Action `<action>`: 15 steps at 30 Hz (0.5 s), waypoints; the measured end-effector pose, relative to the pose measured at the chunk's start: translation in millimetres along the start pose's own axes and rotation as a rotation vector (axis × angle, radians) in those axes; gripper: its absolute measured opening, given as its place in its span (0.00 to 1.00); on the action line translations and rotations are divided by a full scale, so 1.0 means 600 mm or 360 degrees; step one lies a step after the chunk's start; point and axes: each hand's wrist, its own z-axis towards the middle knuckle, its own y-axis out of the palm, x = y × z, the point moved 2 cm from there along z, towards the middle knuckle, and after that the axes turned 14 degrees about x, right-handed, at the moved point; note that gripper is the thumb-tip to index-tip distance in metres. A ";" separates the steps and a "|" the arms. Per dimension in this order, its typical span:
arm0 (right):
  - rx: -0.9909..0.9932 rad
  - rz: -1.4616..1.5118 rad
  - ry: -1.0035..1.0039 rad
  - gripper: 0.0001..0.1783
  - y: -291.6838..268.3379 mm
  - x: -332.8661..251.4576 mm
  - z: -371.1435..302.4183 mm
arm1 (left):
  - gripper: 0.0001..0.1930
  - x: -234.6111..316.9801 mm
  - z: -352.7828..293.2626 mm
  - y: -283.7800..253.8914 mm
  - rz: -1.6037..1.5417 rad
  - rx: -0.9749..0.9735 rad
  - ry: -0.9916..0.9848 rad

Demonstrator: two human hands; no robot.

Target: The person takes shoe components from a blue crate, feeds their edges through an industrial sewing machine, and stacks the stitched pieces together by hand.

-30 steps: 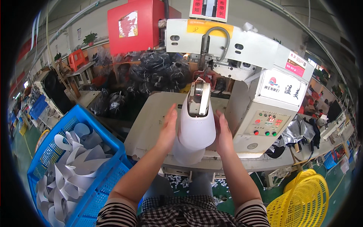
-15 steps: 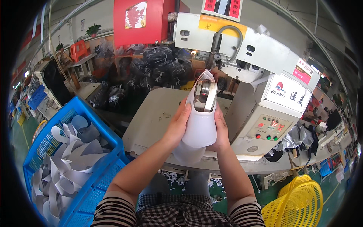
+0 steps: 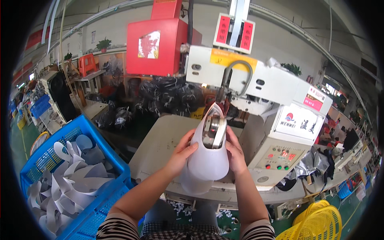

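Note:
A white shoe upper [image 3: 207, 162] is fitted over the machine's metal post, its rounded toe end toward me and its pointed back end up by the machine head. Through its opening shows a round metal wheel [image 3: 214, 127] with a pale band beside it. My left hand [image 3: 185, 147] grips the upper's left side, thumb on top. On the other side my right hand [image 3: 235, 151] holds the right edge near the opening; some of its fingers are hidden. The white machine arm [image 3: 276, 82] reaches over the upper from the right.
At my left stands a blue plastic basket [image 3: 125, 170] heaped with white and grey cut pieces [image 3: 76, 178]. A control box [image 3: 276, 158] with buttons rises right of the worktable [image 3: 156, 142]. Yellow baskets [image 3: 316, 220] stand low at the right. Black bags [image 3: 168, 96] are piled behind.
The whole scene sits lower in the picture, as my view has tilted up. My right hand now sits higher along the upper's side, beside the opening. Both hands still hold it.

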 end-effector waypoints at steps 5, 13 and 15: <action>0.0230 0.0173 0.0170 0.31 0.018 -0.001 0.037 | 0.27 0.061 0.054 0.046 -0.0030 0.0294 -0.0407; 0.0123 0.0161 -0.0054 0.33 0.019 0.000 0.063 | 0.28 0.058 0.076 0.078 -0.0028 -0.0038 0.0081; 0.0052 0.0121 -0.0122 0.37 0.027 -0.015 0.064 | 0.27 0.062 0.070 0.074 -0.0087 -0.0057 0.0052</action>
